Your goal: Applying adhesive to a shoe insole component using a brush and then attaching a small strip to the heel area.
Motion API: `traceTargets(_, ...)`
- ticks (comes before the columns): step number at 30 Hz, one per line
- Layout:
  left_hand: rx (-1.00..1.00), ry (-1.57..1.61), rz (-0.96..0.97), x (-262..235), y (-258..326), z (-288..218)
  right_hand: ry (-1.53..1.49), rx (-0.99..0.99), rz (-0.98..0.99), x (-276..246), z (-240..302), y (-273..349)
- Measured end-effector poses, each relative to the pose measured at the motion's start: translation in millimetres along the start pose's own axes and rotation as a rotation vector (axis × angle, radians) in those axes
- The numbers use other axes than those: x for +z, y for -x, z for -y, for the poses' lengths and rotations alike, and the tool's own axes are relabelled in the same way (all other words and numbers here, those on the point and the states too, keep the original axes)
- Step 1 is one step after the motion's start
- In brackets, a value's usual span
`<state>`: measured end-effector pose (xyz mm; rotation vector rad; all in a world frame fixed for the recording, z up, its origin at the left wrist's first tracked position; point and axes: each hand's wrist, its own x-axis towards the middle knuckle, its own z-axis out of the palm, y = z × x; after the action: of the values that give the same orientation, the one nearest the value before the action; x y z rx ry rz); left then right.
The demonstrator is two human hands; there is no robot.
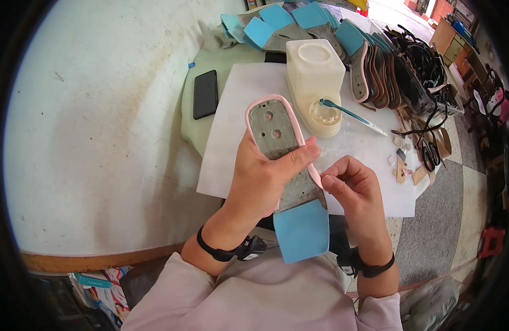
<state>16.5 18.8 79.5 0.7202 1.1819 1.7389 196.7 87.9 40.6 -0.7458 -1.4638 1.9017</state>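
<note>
Positions are given as clock directions from the insole point(279, 148), 12 o'clock being away from the person. The insole is held above the white sheet point(238, 99), between the two hands, its long axis running from about 11 to 5 o'clock.

Left hand point(260, 176): grip closed around the insole at mid-length. The thumb bears across the upper face; the other fingers are mostly hidden beneath. This hold probably keeps the part rigid and its right rim accessible.

Right hand point(355, 187): thumb and forefinger pinch the pink strip point(316, 175) at 4 o'clock. The fingertip hold appears suited to guiding a narrow band along the edge.

The brush point(351, 111) lies at 2 o'clock, head on the rim of the tub point(330, 131), handle on the sheet; this probably keeps the wet end off the surface and the handle within right-hand reach. The sheet presumably protects the worktop point(192, 134). The phone point(205, 94) lies at 10 o'clock, apart from the tub.

The insole is grey and speckled, with two round pinkish spots and small dark holes near its rounded end. The strip borders that end. A blue flap point(302, 231) extends at 6 o'clock.
</note>
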Motion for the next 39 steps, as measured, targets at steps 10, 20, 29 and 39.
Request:
traceTargets(10, 0.005, 0.012, -0.031, 4.0, -3.3, -5.1, 0.112, -0.065, -0.017, -0.6, -4.7, -1.5)
traceTargets(20, 0.059, 0.037, -0.023, 1.0, -2.2, -11.0, 0.162, -0.086, 0.052, 1.8, 2.5, -3.8)
traceTargets(29, 0.103, -0.001, -0.057, 12.6, 0.7, -7.6, 0.255, -0.075, 0.014, -0.4, 10.4, 0.2)
traceTargets(39, 0.029, -0.017, -0.044, 9.5, 5.8, -7.4, 0.879, -0.579, -0.084, 8.7, 20.5, -0.2)
